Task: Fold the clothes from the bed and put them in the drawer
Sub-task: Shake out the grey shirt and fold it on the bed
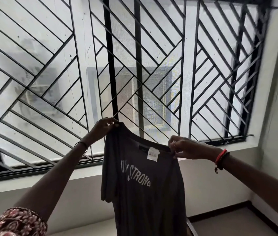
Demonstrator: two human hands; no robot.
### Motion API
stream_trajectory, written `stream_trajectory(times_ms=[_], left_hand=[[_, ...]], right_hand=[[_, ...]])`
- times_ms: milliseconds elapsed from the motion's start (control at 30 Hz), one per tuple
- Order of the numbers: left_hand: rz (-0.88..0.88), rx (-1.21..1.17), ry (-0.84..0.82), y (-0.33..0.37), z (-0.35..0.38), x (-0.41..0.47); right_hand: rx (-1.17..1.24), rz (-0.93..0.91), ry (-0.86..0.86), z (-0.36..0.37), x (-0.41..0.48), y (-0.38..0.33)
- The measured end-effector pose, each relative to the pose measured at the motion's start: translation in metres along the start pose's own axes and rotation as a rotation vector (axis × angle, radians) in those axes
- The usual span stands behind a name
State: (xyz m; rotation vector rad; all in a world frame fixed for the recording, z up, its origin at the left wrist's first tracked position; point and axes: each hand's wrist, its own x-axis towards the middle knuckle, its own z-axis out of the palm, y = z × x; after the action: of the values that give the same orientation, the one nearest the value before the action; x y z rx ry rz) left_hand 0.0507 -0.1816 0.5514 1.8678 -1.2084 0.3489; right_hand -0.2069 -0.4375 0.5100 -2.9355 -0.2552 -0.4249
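A dark grey T-shirt (145, 184) hangs in the air in front of the barred window (134, 65), held up by both hands at its top edge. The left hand (103, 127) pinches the shoulder seam at the upper left of the shirt, fingers closed on the cloth; the right hand (182, 148) pinches the neckline at the upper right of the shirt, just beside the white label (153, 154) sewn inside the collar. The label faces the camera and the pale lettering across the chest reads through from this side, so the shirt may be inside out, though that is only a guess. The left side of the shirt is bunched into vertical folds, with one short sleeve (106, 189) drooping below the left hand.

The cloth looks thin, light and limp: it drapes straight down and will not keep a shape unaided. It should not slip from a pinch, yet it will twist and crease easily. The best holds are likely the two shoulder points, spread apart so the body hangs flat before folding. Neither the bed nor the drawer shows here.
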Motion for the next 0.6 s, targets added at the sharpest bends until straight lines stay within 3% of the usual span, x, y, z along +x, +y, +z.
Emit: stream_trajectory(times_ms=[167, 233, 400, 600], left_hand=[[0.024, 0.046, -0.034, -0.001, 0.006, -0.003], [0.015, 0.052, -0.054, -0.002, 0.01, -0.005], [0.008, 0.037, -0.059, -0.004, 0.021, -0.008], [-0.001, 0.041, -0.127, -0.002, 0.029, -0.011]], right_hand=[[-0.487, -0.372, -0.055, 0.005, -0.01, -0.027], [-0.575, -0.469, -0.139, 0.014, -0.016, -0.039], [-0.462, -0.345, -0.283, 0.017, -0.015, -0.053], [-0.516, -0.12, -0.279, 0.006, -0.01, -0.045]])
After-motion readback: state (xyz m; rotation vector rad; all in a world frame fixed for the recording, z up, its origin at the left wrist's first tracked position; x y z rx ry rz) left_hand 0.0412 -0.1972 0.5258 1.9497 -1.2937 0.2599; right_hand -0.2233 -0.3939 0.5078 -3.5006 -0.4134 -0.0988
